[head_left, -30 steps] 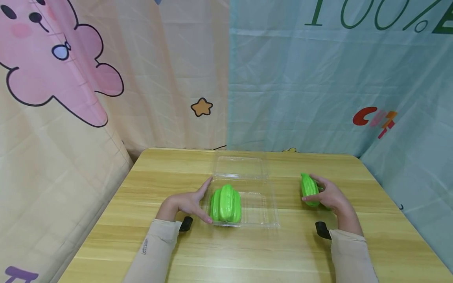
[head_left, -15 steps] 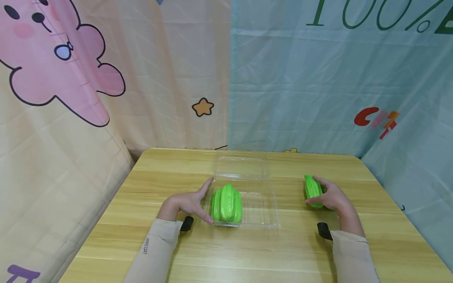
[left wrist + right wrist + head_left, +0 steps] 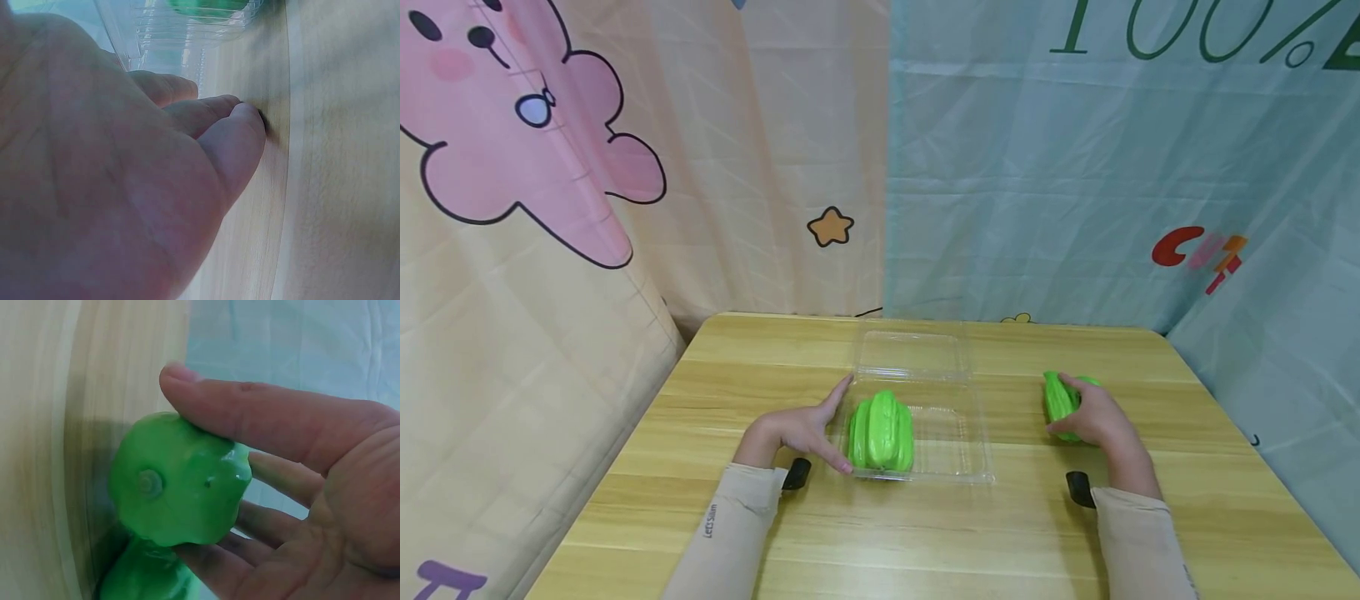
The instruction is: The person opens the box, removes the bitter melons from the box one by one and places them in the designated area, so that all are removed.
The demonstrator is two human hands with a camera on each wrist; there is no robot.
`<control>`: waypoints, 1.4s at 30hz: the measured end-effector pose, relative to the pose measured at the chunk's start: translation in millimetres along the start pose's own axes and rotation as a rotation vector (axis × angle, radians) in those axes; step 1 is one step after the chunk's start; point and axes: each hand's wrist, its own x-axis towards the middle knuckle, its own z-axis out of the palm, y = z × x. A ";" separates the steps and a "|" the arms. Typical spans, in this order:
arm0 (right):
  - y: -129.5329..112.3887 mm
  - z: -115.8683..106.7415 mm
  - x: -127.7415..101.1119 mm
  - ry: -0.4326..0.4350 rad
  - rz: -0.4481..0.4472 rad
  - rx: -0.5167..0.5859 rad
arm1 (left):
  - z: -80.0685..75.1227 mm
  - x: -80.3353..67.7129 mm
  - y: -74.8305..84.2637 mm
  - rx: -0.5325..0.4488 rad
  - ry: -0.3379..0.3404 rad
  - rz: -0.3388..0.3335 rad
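There are two green ridged toy gourds: one (image 3: 881, 433) in the left half of the clear container, the other (image 3: 1060, 404) near the desk's right edge. There is one clear plastic clamshell container (image 3: 958, 454), lying open at the middle of the one wooden desk (image 3: 925, 533). Two hands show, a left hand (image 3: 797, 432) and a right hand (image 3: 1093, 417).

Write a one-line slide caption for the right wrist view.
Right hand grips a green toy gourd above a wooden table.

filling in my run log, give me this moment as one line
left hand: rests against clear box | box: open, green gourds inside | right hand: grips green gourd on table
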 end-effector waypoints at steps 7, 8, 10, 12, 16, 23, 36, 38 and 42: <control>-0.2 4.3 1.4 0.024 -0.011 -0.015 | -0.1 -0.8 0.3 0.004 0.004 -0.001; 0.0 4.6 1.6 0.026 -0.015 -0.018 | -0.1 -0.9 0.6 0.004 0.004 -0.002; -0.2 5.1 1.9 0.029 -0.022 -0.022 | 0.0 -1.2 1.5 -0.004 0.002 -0.003; -0.8 5.3 2.2 0.029 -0.025 -0.031 | 0.1 -1.4 1.8 -0.013 0.002 -0.003; -2.4 5.2 2.1 0.038 -0.025 -0.056 | 0.2 -1.1 1.8 -0.023 0.004 0.000; -6.7 3.6 -0.7 0.038 -0.011 -0.058 | 0.0 -1.0 1.5 -0.016 0.007 0.002; -14.1 -0.7 -6.0 0.064 -0.041 -0.006 | -0.6 -1.2 0.5 -0.009 0.008 0.002; -14.2 -0.9 -6.4 0.081 -0.043 0.013 | -0.5 -1.4 1.0 -0.011 0.007 0.002; -15.4 -1.0 -5.6 0.108 -0.048 0.052 | -0.4 -1.5 1.2 -0.015 0.005 0.005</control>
